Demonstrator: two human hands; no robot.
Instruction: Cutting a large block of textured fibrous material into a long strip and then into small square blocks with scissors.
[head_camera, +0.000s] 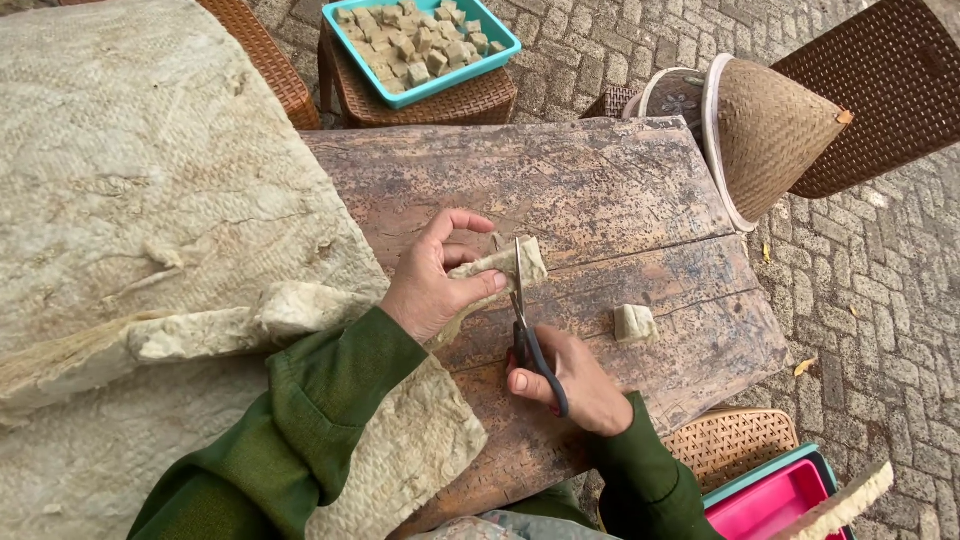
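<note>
My left hand (432, 282) pinches a narrow strip of pale fibrous material (500, 268) over a worn wooden table (600, 200). My right hand (572, 378) grips dark-handled scissors (527, 330), whose blades point away from me and straddle the strip near its free end. A small cut square piece (635, 324) lies on the table to the right of the scissors. Both arms wear dark green sleeves.
A large sheet of the same pale fibrous material (150, 200) covers the left side and drapes over my lap. A teal tray of cut squares (420, 45) sits on a wicker stool ahead. A conical woven hat (770, 130) leans at right. Pink and teal trays (775, 495) stand bottom right.
</note>
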